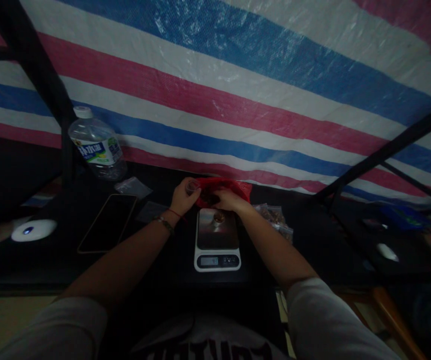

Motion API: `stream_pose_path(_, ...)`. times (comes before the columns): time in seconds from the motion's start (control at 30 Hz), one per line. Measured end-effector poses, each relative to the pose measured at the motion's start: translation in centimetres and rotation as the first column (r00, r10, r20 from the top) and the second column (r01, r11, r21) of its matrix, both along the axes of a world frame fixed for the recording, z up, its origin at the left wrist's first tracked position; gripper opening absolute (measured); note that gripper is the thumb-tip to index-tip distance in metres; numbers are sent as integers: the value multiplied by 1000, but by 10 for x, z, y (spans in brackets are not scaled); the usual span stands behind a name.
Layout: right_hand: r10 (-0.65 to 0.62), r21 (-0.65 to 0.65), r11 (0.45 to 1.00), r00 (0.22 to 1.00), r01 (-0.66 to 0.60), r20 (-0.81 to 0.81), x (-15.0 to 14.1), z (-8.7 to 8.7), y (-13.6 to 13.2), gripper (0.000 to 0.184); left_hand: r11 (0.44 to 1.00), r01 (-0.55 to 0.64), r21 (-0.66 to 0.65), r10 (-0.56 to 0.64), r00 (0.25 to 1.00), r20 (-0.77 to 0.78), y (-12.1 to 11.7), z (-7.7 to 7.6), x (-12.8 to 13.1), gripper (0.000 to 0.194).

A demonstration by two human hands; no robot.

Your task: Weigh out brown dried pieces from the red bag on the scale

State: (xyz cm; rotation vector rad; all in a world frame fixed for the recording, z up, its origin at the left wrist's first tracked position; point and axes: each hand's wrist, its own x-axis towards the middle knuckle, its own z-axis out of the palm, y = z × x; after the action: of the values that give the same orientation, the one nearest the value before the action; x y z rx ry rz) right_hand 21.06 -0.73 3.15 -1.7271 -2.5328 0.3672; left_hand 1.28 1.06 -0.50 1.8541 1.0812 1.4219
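Observation:
My left hand (183,196) is closed around a small clear cup (191,187) at the left edge of a red plastic bag (243,189). Into the bag's dark contents reaches my right hand (229,200); its fingertips are hidden there, so I cannot see whether they grip anything. Just in front of the bag stands a white kitchen scale (218,266) with a metal plate and a lit display. A small round container (218,219) with something brown in it sits on the plate, between my forearms.
Clear bags of brownish pieces (275,216) lie right of my right hand. To the left are a phone (108,223), an empty-looking zip bag (133,187), a large plastic bottle (97,145) and a white mouse-like device (34,230). Other people's hands show at both sides. Striped sheeting hangs behind.

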Motion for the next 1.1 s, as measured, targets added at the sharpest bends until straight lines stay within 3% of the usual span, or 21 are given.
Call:
stream_pose_path(0.13,13,-37,999,1000,-14,-21,-1,-2,2,27,1000,-9,15,9,1000,4,0,0,1,22)
stream_pose_path(0.37,75,10,997,988,-75,-136,-8,3,1,36,1000,1,15,-1,1000,-10,0,-1,2,22)
stream_pose_path(0.5,134,-30,990,988,-137,-69,-16,2,4,23,1000,-14,17,15,999,-38,-2,1,1,22)
stream_pose_path(0.6,134,-29,990,990,-135,-40,-14,1,7,24,999,-28,24,30,999,-45,-2,1,1,22)
stream_pose_path(0.83,92,87,992,995,-89,-32,5,-2,9,23,1000,-11,28,12,1000,-25,-1,-1,2,19)
stream_pose_path(0.97,92,160,984,989,-72,-116,9,5,-3,21,1000,-17,22,17,999,-29,-1,-2,2,21)
stream_pose_path(1.1,137,231,969,963,-82,-234,9,26,-38,17,999,-8,33,8,1000,-8,-1,-2,2,22)
